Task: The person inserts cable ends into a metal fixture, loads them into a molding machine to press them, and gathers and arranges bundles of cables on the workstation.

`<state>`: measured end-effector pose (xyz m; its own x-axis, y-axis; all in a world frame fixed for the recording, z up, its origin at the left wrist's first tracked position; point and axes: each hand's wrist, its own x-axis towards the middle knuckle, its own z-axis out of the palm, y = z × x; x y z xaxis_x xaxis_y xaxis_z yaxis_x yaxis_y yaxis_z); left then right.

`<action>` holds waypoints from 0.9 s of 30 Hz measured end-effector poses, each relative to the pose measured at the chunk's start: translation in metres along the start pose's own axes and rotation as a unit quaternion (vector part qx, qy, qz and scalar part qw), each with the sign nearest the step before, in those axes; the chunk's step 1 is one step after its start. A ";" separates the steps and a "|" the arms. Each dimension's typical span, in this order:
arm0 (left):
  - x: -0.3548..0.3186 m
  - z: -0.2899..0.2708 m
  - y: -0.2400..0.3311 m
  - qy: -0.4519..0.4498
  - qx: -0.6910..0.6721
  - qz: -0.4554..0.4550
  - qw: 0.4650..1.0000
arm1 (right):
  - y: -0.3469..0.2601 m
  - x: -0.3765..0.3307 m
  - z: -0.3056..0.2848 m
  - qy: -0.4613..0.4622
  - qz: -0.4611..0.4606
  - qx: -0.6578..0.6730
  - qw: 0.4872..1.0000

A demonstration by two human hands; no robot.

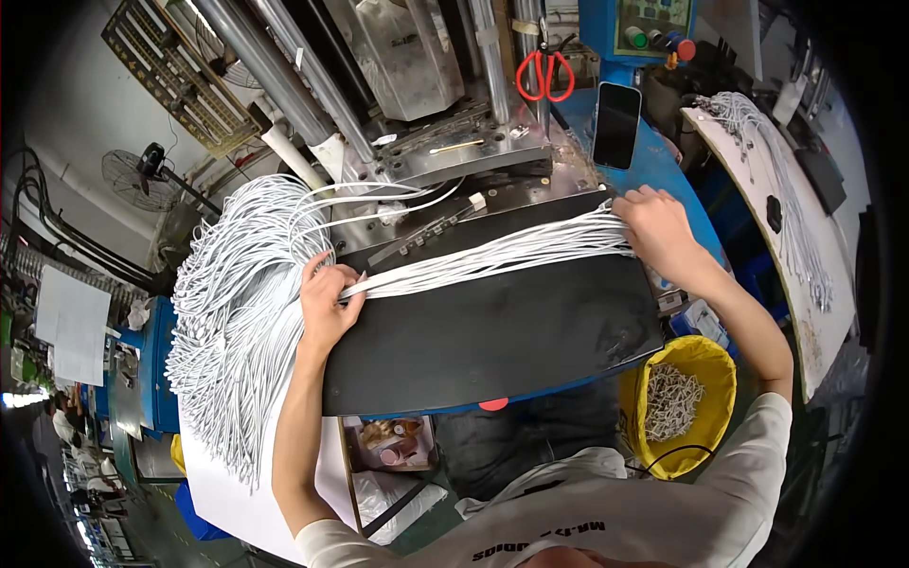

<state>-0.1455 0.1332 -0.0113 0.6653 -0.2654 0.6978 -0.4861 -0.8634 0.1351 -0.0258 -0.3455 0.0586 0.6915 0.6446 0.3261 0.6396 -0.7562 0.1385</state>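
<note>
A bundle of white cables (492,254) stretches across the black work surface (492,331) in front of the machine. At its left end, my left hand (329,295) is closed round the cables, thumb and fingers pinching them. My right hand (656,230) grips the bundle's right end with curled fingers; the cable tips there are mostly hidden. Left of my left hand lies a large heap of white cables (246,275), hanging over a white table. A few cables run from the heap into the metal mould (398,210) beyond the bundle.
Red-handled scissors (544,76) hang by the machine's column. A black phone (616,126) stands on the blue machine table at right. A yellow-lined bin (705,402) of white scraps sits below right. More cables (772,180) lie on a far-right table. Control buttons (653,40) are at top right.
</note>
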 end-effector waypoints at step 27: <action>0.017 0.011 0.158 -0.230 -0.652 -0.493 0.528 | -0.111 0.048 -0.021 -0.131 -0.157 0.421 0.884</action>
<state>-0.2051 -0.0126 0.0144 0.8811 -0.2979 -0.3673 0.4470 0.2711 0.8524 -0.0707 -0.2328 0.0790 0.4189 0.8951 0.1528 0.7609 -0.2542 -0.5970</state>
